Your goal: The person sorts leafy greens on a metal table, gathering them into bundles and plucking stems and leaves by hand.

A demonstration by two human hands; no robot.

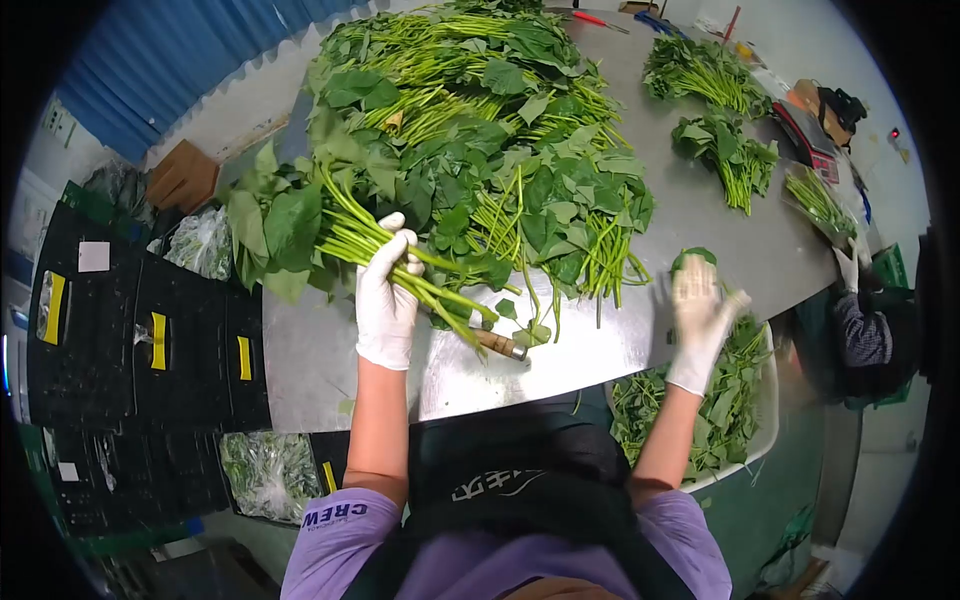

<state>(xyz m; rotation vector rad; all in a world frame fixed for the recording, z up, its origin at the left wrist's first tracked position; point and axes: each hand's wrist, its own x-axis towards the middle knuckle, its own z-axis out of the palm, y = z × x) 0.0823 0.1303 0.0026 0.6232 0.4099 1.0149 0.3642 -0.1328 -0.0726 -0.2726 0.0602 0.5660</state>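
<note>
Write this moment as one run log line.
left hand: grips leafy stems | right hand: open, near basket | heaped greens: on table

The right hand (fingers especially) is blurred; stems partly hide the wooden-handled tool.

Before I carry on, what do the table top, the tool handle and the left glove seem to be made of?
Table top: bare metal, likely stainless steel, grey with bright glare.
Tool handle: apparently wood, brown and mottled, with a shiny metallic-looking end.
Left glove: thin, white and close-fitting, wrinkled at the wrist; probably rubber, latex or nitrile unclear.
</note>
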